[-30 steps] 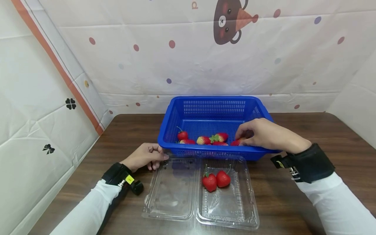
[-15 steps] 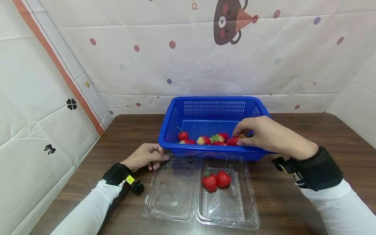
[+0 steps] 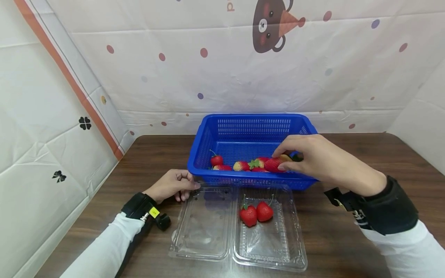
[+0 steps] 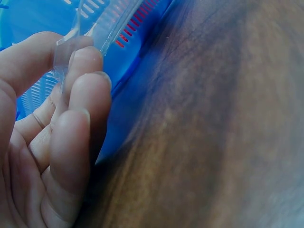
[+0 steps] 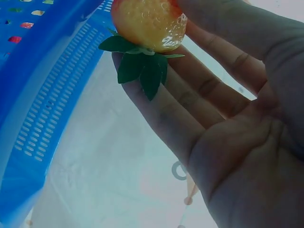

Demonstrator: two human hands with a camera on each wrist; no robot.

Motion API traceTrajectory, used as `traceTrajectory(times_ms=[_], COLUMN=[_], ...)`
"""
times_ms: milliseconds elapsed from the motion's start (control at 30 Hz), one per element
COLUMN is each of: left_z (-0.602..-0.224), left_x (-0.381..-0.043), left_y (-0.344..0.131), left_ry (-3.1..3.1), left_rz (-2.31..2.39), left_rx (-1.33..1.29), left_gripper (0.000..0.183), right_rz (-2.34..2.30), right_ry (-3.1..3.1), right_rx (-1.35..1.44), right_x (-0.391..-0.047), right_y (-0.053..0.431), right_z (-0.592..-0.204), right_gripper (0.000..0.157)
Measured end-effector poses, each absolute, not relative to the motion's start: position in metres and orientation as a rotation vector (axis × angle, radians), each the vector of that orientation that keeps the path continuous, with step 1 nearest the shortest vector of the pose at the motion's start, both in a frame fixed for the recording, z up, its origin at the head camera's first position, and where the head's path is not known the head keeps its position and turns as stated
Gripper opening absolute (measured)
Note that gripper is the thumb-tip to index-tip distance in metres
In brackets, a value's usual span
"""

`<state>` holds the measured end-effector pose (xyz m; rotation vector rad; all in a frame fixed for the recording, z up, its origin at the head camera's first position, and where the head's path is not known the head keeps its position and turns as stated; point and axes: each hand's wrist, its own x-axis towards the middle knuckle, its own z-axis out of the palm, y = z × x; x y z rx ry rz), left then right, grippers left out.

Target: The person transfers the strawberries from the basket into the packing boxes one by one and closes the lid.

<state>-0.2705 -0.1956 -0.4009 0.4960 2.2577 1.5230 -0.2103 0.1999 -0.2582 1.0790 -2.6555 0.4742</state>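
Note:
Between thumb and fingers my right hand (image 3: 309, 156) pinches a strawberry (image 3: 274, 165) over the front right of the blue basket (image 3: 253, 174). The right wrist view shows that strawberry's (image 5: 149, 23) pale yellow end and green leaves. My left hand (image 3: 174, 185) pinches the far left corner of a clear plastic clamshell box (image 3: 205, 231), as the left wrist view of the hand (image 4: 71, 109) also shows. The box lies unfolded in front of the basket. Two red strawberries (image 3: 248, 216) with stems lie in its right half. Several more strawberries (image 3: 241, 166) sit along the basket's near side.
Everything stands on a dark wooden table (image 3: 153, 154). Behind it hangs a white cloth (image 3: 174, 85) with dots and a printed bear, and another cloth side runs along the left. A black camera strap (image 3: 379, 204) is round each wrist.
My right hand has raised the strawberry from among the others in the basket and shifted it slightly left. My left hand and the box have stayed in place.

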Motion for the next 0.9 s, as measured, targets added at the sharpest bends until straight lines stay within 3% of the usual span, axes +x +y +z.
traceTrajectory(times_ms=[400,900], left_z=[-0.401,-0.401], left_x=[-0.269,-0.271], left_y=[-0.196,-0.196], left_ry=[2.272,2.270], left_rz=[1.515,1.518], left_rx=[0.485,0.501], left_gripper=[0.029,0.030], right_rz=[0.484,0.557], right_ry=[-2.607,-2.598], right_rx=[1.157,1.354], right_x=[-0.201,-0.189], right_y=[0.194,0.179], right_z=[-0.255,-0.259], right_gripper=[0.030,0.027])
